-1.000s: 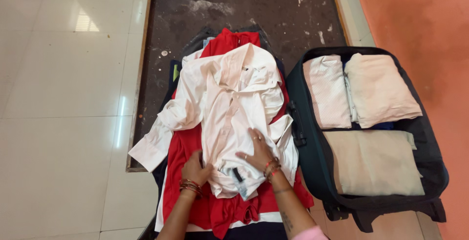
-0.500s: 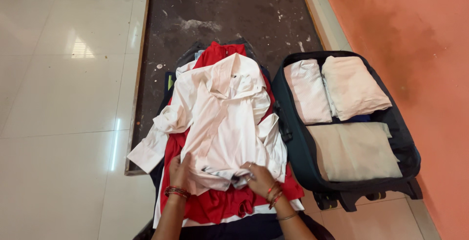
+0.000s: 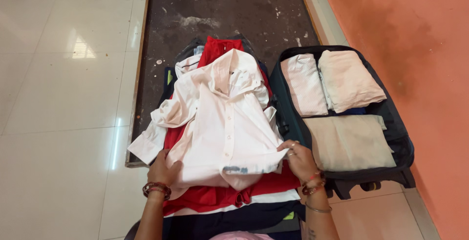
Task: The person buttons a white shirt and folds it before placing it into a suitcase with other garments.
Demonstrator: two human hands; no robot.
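Head view:
Shirt (image 3: 222, 123): white, buttoned, spread atop a red garment (image 3: 215, 198) on the clothes pile.
Left hand (image 3: 163, 170): gripping the shirt's lower left hem.
Right hand (image 3: 299, 159): pinching the lower right hem.
Suitcase (image 3: 293, 123): open, just right of the pile, holding folded clothes (image 3: 349, 142).

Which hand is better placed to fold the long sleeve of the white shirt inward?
Left, probably. The left hand grips the white shirt beside the sleeve; the right hand holds the opposite hem corner.
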